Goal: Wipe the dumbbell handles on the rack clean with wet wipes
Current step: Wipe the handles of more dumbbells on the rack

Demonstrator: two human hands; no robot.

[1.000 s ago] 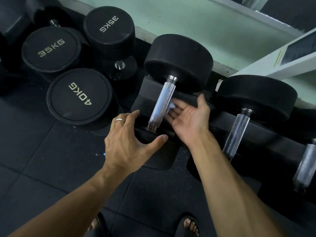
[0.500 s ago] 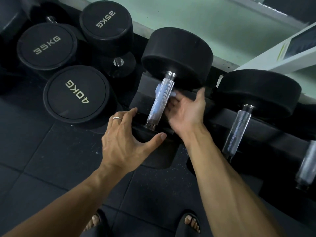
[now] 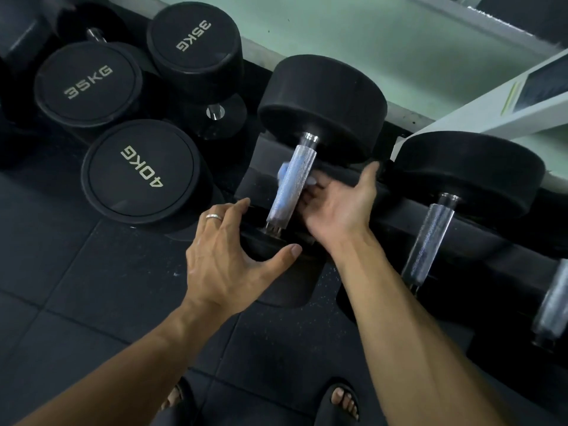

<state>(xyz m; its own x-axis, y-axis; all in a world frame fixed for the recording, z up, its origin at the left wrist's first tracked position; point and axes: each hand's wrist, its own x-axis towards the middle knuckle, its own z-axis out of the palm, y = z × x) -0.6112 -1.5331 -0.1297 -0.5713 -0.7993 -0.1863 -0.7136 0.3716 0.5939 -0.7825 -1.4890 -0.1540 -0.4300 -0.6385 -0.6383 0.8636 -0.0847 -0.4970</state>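
Both forearms are bare from the lower edge of the view up to the wrists, with no sleeves, watch or wristband showing. The left hand (image 3: 229, 259) wears a plain silver-coloured band (image 3: 214, 217) on one of its fingers. The right hand (image 3: 338, 207) carries no ring or other jewellery that can be seen. Both feet are in dark open-toed slide sandals: the left sandal (image 3: 178, 401) shows only partly, and the right sandal (image 3: 341, 401) has a broad strap with bare toes in front of it.

Both forearms reach toward 12 o'clock.
Left hand (image 3: 229, 259) spread, thumb pointing to 3 o'clock; right hand (image 3: 339, 207) palm up, fingers (image 3: 310, 192) curled toward 9 o'clock.
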